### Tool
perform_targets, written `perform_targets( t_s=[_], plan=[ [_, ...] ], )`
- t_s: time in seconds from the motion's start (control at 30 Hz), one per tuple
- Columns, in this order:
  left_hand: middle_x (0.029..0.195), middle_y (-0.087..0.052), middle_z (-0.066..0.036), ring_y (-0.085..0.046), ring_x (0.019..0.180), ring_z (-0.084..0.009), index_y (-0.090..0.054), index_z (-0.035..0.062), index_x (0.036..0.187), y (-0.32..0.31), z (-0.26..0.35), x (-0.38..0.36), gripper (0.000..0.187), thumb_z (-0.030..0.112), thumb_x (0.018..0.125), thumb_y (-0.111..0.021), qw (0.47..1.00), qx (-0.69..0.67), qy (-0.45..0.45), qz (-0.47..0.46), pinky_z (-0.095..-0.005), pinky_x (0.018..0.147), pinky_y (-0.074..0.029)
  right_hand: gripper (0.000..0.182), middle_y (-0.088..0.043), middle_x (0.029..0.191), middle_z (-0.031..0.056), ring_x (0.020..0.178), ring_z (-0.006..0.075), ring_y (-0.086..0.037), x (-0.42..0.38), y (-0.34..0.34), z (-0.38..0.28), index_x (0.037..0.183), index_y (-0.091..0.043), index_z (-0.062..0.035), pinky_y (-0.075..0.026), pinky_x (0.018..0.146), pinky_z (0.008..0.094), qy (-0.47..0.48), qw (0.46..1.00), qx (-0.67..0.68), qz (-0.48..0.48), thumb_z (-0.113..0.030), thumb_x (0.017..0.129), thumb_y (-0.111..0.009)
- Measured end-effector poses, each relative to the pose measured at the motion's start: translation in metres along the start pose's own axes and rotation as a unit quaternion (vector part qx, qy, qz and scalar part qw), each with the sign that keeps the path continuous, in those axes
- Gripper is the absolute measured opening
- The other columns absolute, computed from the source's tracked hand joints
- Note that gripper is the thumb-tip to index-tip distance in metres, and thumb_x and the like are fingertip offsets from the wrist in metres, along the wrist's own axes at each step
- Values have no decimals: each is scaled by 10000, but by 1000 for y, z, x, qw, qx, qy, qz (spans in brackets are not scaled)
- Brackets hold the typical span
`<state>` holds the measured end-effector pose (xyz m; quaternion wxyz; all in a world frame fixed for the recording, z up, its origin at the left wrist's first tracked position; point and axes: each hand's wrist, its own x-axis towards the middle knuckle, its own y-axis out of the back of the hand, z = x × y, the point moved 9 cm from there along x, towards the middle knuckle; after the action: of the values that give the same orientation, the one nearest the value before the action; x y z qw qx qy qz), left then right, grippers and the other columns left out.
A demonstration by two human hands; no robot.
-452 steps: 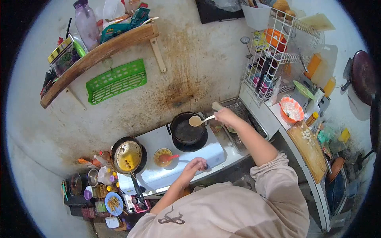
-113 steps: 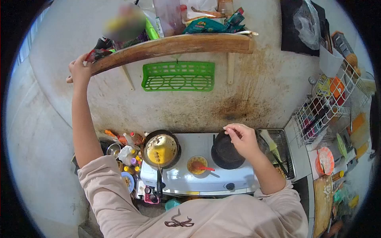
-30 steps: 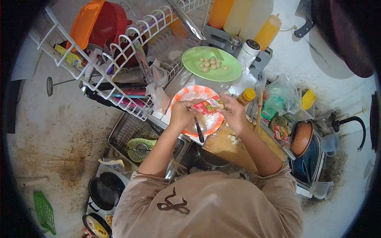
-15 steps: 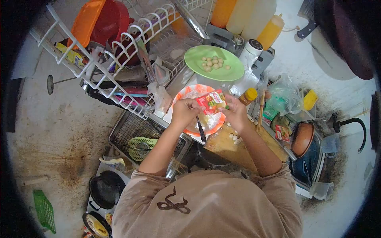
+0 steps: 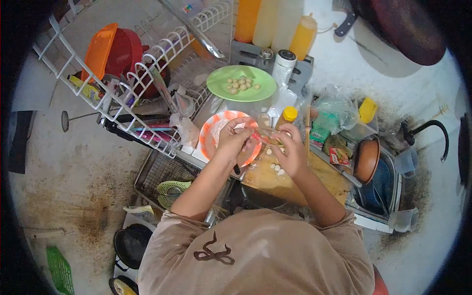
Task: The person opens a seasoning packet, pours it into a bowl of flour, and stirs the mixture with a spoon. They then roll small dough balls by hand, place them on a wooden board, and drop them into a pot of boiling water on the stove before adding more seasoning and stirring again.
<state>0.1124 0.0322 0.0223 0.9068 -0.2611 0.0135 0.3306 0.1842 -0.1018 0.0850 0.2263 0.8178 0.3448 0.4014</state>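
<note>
Both hands, left [image 5: 235,139] and right [image 5: 291,151], pinch a small crinkly sachet [image 5: 265,137] over round orange-rimmed bowl [image 5: 210,135]; wooden board [image 5: 300,179] below.

Your left hand [image 5: 235,139] and right hand [image 5: 290,150] pinch a small red sachet [image 5: 264,138] over the orange-rimmed round bowl [image 5: 212,133], beside the wooden cutting board [image 5: 275,178].

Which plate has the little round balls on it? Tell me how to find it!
Look at the big white wire dish rack on the left, then go right, toward the tall orange bottles. Just below those bottles sits the green plate, holding a small pile of pale balls. It is plain green, unlike the orange-and-white bowl under the hands.
</note>
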Motion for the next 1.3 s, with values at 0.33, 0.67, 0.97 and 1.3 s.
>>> perform_targets(
  t_s=[0.33, 0.67, 0.97, 1.3],
  plan=[
    [865, -607, -97, -513, 499, -87, -377, 38, 1176, -59, 28, -40, 411, 173, 826, -545, 985, 121, -89, -82, -190, 425, -390, 154, -614, 732, 97, 691, 232, -583, -35, 80, 121, 839, -614, -29, -440, 673, 333, -231, 958, 17, 170, -96, 704, -645],
    [725, -585, -49, -492, 470, -83, -494, 48, 1024, 34, 48, -92, 236, 118, 807, -556, 968, 115, -223, 24, -181, 406, -355, 174, -592, 641, 64, 581, 141, -555, -4, 45, 251, 740, -591, -21, -441, 574, 282, -220, 963, -21, 153, -150, 672, -685],
    [693, -566, -25, -486, 461, -71, -515, 50, 987, 76, 50, -137, 192, 123, 812, -544, 955, 117, -226, 149, -166, 382, -333, 247, -578, 682, 132, 652, 278, -570, 37, 10, 250, 741, -579, -13, -451, 626, 362, -190, 956, -214, 71, -180, 620, -716],
    [919, -520, -67, -490, 606, -73, -455, 78, 1082, 117, 9, -128, 276, 153, 825, -525, 945, 174, -171, 218, -200, 457, -396, 422, -490, 1010, 117, 899, 284, -451, -2, -6, -25, 995, -518, -97, -383, 752, 388, 167, 978, -78, -96, -282, 647, -669]
  ],
)
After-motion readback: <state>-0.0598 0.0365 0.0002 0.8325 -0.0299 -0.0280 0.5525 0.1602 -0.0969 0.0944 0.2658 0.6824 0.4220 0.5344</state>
